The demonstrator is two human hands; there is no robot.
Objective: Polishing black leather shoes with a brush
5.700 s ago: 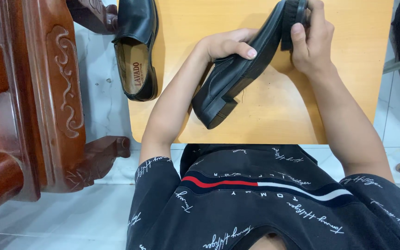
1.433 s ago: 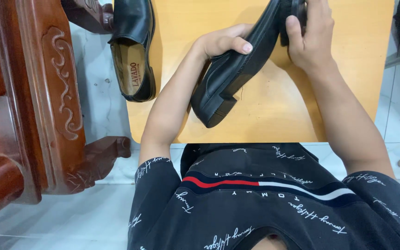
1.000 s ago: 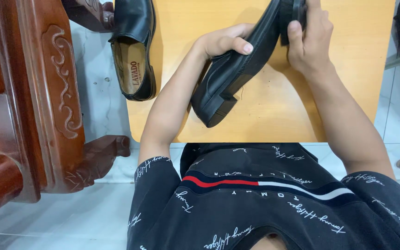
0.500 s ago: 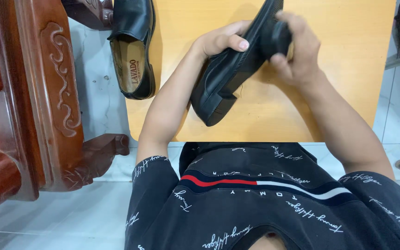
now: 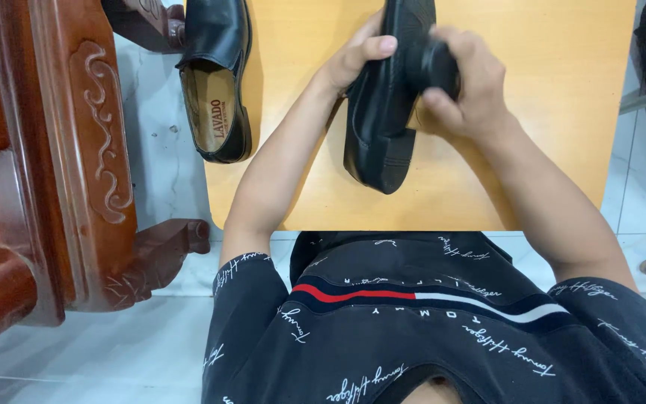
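Head view: my left hand [image 5: 353, 63] grips the black shoe [image 5: 383, 105] over the wooden board [image 5: 547, 67], right hand [image 5: 465, 82] closed around a dark object [image 5: 437, 66] against it.

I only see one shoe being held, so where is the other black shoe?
In the head view, the other black shoe lies at upper left, on the left edge of the wooden board, beside the carved wooden furniture.

Orange board [image 5: 547, 112], black shoe [image 5: 217, 82] on edge
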